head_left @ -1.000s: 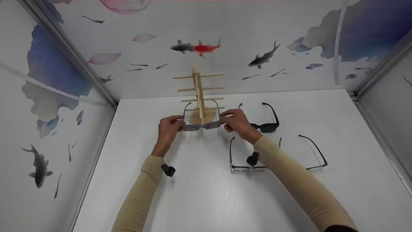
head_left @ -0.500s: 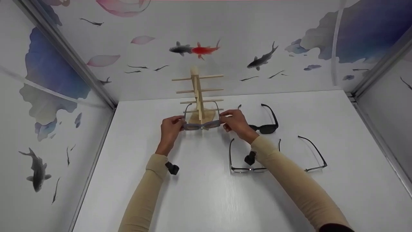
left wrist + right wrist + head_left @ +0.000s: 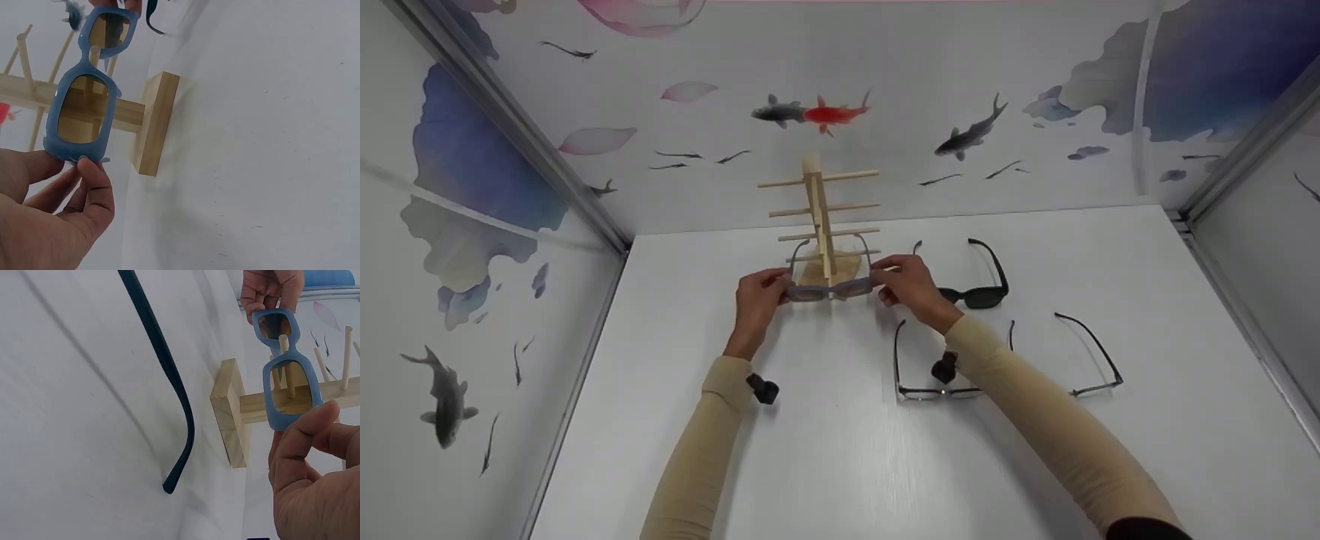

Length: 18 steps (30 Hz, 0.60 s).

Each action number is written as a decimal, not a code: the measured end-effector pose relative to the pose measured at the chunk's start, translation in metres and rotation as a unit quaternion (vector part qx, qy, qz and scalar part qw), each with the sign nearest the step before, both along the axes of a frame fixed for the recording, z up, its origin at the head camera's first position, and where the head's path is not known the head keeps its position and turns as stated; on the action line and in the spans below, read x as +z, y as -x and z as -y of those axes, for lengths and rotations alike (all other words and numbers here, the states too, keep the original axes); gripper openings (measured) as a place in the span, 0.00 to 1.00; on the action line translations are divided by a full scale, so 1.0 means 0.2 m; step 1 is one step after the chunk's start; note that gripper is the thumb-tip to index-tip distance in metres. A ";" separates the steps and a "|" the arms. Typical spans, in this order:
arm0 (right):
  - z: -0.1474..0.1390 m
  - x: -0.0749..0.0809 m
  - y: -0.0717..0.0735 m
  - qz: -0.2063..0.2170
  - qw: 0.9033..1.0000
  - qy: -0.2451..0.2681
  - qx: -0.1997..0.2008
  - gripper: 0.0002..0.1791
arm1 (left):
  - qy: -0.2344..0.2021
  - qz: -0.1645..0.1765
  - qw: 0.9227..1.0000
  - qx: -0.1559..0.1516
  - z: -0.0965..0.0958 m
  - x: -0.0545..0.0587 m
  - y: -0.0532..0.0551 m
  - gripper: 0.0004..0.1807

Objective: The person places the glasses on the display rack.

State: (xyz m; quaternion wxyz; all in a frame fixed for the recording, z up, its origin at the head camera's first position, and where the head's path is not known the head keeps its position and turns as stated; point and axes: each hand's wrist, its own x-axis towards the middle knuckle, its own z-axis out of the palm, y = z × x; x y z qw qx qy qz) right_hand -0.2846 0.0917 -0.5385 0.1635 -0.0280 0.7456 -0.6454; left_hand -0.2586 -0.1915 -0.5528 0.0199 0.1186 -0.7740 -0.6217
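Observation:
Blue-framed sunglasses (image 3: 853,287) with brownish lenses are held at the lowest level of a wooden glasses stand (image 3: 819,202). My left hand (image 3: 759,304) pinches their left end between thumb and fingers. At the other end my right hand (image 3: 913,289) pinches the frame near the hinge. Both temples point back past the stand's post toward the wall. In the left wrist view a short peg of the stand (image 3: 94,53) shows at the bridge of the sunglasses (image 3: 53,132). Whether the bridge rests fully on that peg I cannot tell.
Black sunglasses (image 3: 984,298) lie right of the stand, partly behind my right hand. Nearer, clear-lens glasses (image 3: 919,393) lie partly under my right forearm, and another dark-framed pair (image 3: 1099,389) shows beyond it. A patterned wall (image 3: 885,60) rises behind the white table (image 3: 825,465).
Both hands and the blue sunglasses have shifted very slightly toward the stand's post. My left forearm has moved a little to the right. The grip of both hands stays the same.

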 end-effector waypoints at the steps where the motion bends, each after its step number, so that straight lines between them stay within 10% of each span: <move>1: 0.00 0.00 0.00 -0.002 1.000 -0.004 0.001 0.22 | 0.001 -0.002 1.000 -0.002 0.00 0.00 0.00 0.16; 18: -0.24 0.15 -0.21 -0.085 0.993 -0.067 0.040 0.16 | 0.062 0.035 0.997 -0.036 0.09 -0.02 -0.20 0.19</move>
